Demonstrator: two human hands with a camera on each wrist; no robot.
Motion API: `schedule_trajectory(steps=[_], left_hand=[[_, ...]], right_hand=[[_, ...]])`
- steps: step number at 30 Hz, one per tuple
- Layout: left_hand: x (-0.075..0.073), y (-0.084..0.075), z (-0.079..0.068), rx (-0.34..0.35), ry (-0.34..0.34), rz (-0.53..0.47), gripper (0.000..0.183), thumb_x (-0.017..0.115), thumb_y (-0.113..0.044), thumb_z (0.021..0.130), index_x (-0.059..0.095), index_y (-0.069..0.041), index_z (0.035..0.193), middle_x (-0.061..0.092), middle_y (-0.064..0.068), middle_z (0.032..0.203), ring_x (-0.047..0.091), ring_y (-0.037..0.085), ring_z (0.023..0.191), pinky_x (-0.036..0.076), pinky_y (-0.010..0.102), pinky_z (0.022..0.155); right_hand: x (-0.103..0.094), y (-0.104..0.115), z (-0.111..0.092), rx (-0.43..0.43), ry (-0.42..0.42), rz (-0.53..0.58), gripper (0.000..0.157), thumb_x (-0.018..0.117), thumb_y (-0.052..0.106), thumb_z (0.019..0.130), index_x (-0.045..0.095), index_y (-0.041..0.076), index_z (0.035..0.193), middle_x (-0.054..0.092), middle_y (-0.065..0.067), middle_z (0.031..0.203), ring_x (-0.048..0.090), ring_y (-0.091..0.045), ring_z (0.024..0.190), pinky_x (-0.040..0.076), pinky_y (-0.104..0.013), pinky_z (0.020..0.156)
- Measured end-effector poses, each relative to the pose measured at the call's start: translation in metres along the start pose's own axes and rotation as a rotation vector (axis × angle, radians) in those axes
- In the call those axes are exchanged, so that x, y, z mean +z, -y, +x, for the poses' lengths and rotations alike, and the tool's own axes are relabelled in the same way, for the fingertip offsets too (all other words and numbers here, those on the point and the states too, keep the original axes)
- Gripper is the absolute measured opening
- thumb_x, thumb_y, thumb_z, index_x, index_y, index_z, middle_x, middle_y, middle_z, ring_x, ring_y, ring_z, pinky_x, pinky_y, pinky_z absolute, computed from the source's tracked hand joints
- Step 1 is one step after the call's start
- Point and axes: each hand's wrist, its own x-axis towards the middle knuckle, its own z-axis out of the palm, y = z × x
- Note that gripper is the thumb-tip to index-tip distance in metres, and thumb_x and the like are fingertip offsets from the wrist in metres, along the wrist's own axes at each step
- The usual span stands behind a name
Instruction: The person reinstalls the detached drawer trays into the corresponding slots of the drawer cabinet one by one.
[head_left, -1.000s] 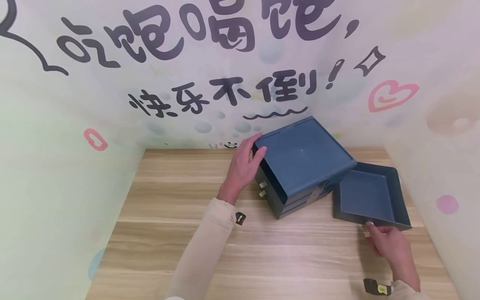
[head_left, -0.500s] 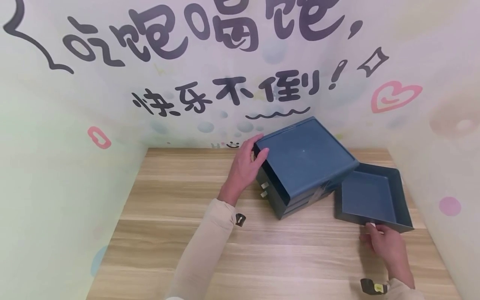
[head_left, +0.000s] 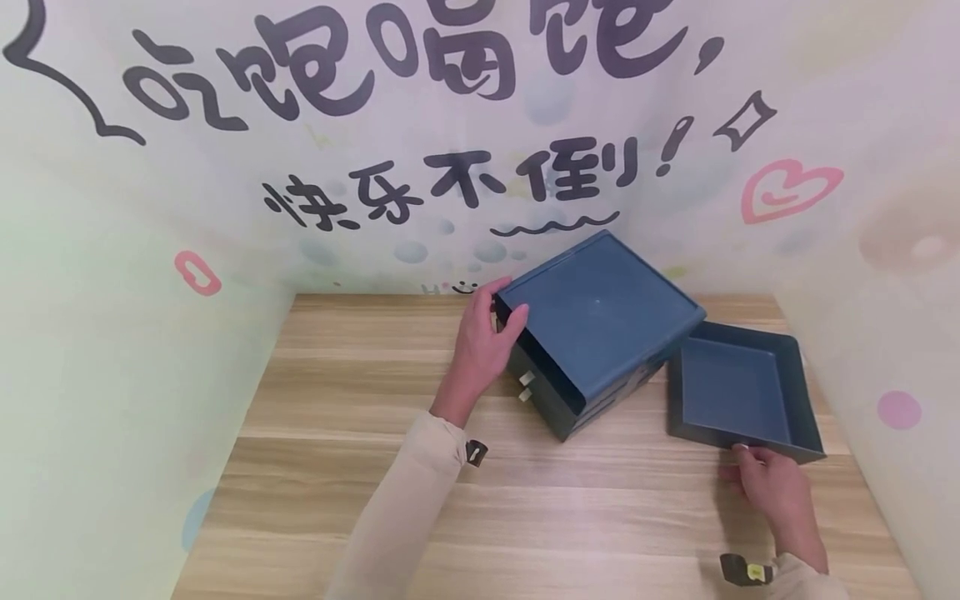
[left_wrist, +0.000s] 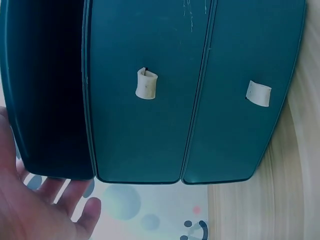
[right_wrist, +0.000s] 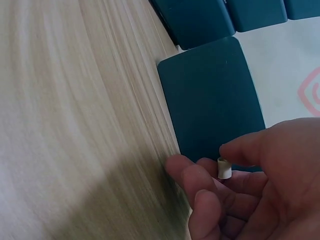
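A blue drawer cabinet (head_left: 600, 308) stands askew at the back of the table. Its top compartment (left_wrist: 47, 90) is a dark open slot, above two drawers with small white tab handles. My left hand (head_left: 480, 337) grips the cabinet's back left corner, thumb over the top edge and fingers down the side. To the right, a separate blue drawer (head_left: 735, 392) lies face up on the table, its inside bare. My right hand (head_left: 776, 492) pinches the white tab handle (right_wrist: 224, 169) on that drawer's front between thumb and fingers.
The wood-grain table (head_left: 360, 467) is bounded by a back wall (head_left: 420, 100) with black lettering and by side walls. The loose drawer lies near the right wall (head_left: 885, 317), its back left corner close by the cabinet.
The cabinet has turned slightly and shifted a little left, its front left side swinging toward me, with my left hand moving along on its corner. The loose drawer and right hand stay nearly still.
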Motion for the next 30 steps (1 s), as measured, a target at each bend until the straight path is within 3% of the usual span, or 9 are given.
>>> schedule_trajectory(steps=[10, 17, 24, 30], left_hand=[[-0.005, -0.001, -0.017, 0.016, -0.078, 0.048, 0.060, 0.049, -0.058, 0.092, 0.039, -0.021, 0.138, 0.043, -0.005, 0.143, 0.042, 0.012, 0.128, 0.042, 0.038, 0.105], [-0.004, -0.009, -0.035, -0.025, -0.125, 0.095, 0.060, 0.050, -0.059, 0.090, 0.040, -0.020, 0.134, 0.048, 0.000, 0.128, 0.047, 0.016, 0.104, 0.045, 0.033, 0.085], [-0.004, -0.016, -0.047, -0.037, -0.169, 0.178, 0.060, 0.049, -0.058, 0.091, 0.040, -0.016, 0.132, 0.048, 0.003, 0.122, 0.048, 0.018, 0.105, 0.042, 0.033, 0.085], [-0.011, -0.020, -0.045, -0.072, -0.114, 0.103, 0.055, 0.052, -0.049, 0.093, 0.038, -0.014, 0.133, 0.045, 0.002, 0.126, 0.046, 0.017, 0.110, 0.045, 0.037, 0.093]], right_hand=[[-0.003, 0.001, 0.000, -0.016, -0.011, -0.035, 0.053, 0.034, 0.035, 0.098, 0.071, -0.003, 0.094, 0.071, -0.003, 0.067, 0.057, -0.010, 0.062, 0.040, -0.025, 0.058], [0.003, -0.003, 0.001, 0.042, -0.024, 0.004, 0.051, 0.034, 0.033, 0.097, 0.071, -0.002, 0.093, 0.071, -0.001, 0.066, 0.058, -0.009, 0.060, 0.040, -0.022, 0.056], [0.006, -0.003, 0.000, 0.069, -0.065, 0.059, 0.050, 0.034, 0.033, 0.097, 0.070, -0.002, 0.092, 0.070, -0.002, 0.066, 0.057, -0.008, 0.058, 0.041, -0.021, 0.054], [0.008, -0.001, -0.001, 0.080, -0.123, 0.078, 0.049, 0.036, 0.033, 0.097, 0.070, -0.003, 0.094, 0.072, -0.006, 0.070, 0.055, -0.006, 0.059, 0.039, -0.021, 0.055]])
